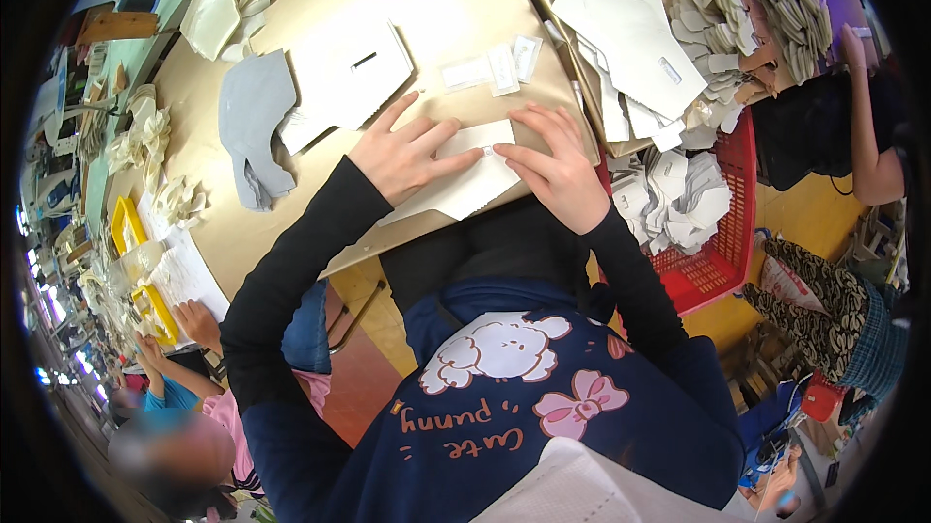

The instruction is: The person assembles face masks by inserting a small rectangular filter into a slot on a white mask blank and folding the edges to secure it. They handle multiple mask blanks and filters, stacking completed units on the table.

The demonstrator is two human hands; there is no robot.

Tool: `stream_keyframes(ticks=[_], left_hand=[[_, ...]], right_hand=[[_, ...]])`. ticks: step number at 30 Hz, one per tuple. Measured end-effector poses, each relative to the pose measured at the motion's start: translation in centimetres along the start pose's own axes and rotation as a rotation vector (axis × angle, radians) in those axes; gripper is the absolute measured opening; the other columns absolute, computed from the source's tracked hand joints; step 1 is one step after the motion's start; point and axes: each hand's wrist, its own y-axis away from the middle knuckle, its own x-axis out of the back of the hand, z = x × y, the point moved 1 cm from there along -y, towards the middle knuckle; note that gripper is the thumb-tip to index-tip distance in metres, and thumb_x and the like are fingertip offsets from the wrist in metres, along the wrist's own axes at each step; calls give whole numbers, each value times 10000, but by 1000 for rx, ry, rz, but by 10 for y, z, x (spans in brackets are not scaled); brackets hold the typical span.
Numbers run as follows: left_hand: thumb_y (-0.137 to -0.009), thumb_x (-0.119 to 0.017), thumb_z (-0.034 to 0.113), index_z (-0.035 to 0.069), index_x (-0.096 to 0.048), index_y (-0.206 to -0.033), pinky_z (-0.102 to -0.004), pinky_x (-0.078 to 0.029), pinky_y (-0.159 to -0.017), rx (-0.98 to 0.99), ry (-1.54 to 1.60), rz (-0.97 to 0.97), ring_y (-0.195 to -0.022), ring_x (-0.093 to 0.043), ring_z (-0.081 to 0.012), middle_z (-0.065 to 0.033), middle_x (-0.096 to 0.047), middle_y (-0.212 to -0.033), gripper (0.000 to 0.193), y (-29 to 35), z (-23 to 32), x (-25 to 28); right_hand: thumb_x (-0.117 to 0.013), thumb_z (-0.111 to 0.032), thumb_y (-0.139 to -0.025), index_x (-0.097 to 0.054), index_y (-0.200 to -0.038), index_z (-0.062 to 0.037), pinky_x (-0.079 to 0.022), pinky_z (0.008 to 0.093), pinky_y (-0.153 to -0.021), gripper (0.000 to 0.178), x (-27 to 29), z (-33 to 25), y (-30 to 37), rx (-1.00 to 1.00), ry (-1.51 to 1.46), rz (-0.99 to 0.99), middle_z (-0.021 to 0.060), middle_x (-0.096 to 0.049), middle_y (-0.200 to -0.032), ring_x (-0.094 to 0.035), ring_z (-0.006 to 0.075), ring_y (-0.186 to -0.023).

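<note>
A white piece [448, 195] lies flat in front of you, at the near edge of the tan table [456, 0], with both your hands over it. Your left hand [409, 157] is spread wide, palm down, its thumb reaching right to a small label [489, 151] on the piece. Your right hand [558, 166] comes in from the right, fingers partly bent, its forefinger tip at the label's right end; you cannot tell from here whether the fingertips pinch it or only press.

Just beyond the table's edge on your right, a red basket [749, 189] holds pale cutouts [693, 198]. Well to your left stand two yellow trays [160, 314], with a co-worker's hand [198, 322] near the closer one.

Farther in, a grey piece [256, 111] lies to the left, touching slotted white pieces [339, 87]. Clear strips [504, 69] lie just past your right hand. At the far right is a loose white stack [621, 24]; at the far left, a cream pile [225, 4].
</note>
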Motion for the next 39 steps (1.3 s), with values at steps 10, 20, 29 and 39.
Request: stream_keyframes(ticks=[10,20,29,39], left_hand=[[-869,-574,159,313,-581,-1261,-488,-384,-1139,9,-5,-9,-992,-612,-167,-17,-559,-1167,421,-2,3,3],[-798,-632,130,368,-579,-1294,-489,-399,-1120,44,-5,-5,-995,-613,-159,7,-573,-1184,552,-3,4,1],[-838,-645,157,305,-590,-1302,-467,-405,-1104,224,92,47,-1060,-599,-180,16,-584,-1240,490,5,10,8],[-804,-781,148,73,-627,-1213,-494,-319,-1138,826,580,440,-1278,-500,-401,-143,-559,-1372,443,14,68,-24]], right_hand=[[-732,-76,-830,-756,-1070,-116,-349,508,-1129,245,1,-3,-3,-23,4,0,110,-603,-1288,-517,317,-1298],[-734,-76,-826,-760,-1075,-126,-352,511,-1126,255,3,-4,-3,-25,11,-8,109,-604,-1285,-514,319,-1301],[-734,-71,-826,-741,-1106,-118,-350,513,-1133,284,3,-4,-3,-29,14,-23,110,-594,-1311,-515,326,-1299],[-740,-161,-850,-634,-1216,-21,-323,514,-1140,406,0,-10,-5,-142,2,29,168,-513,-1402,-489,331,-1303]])
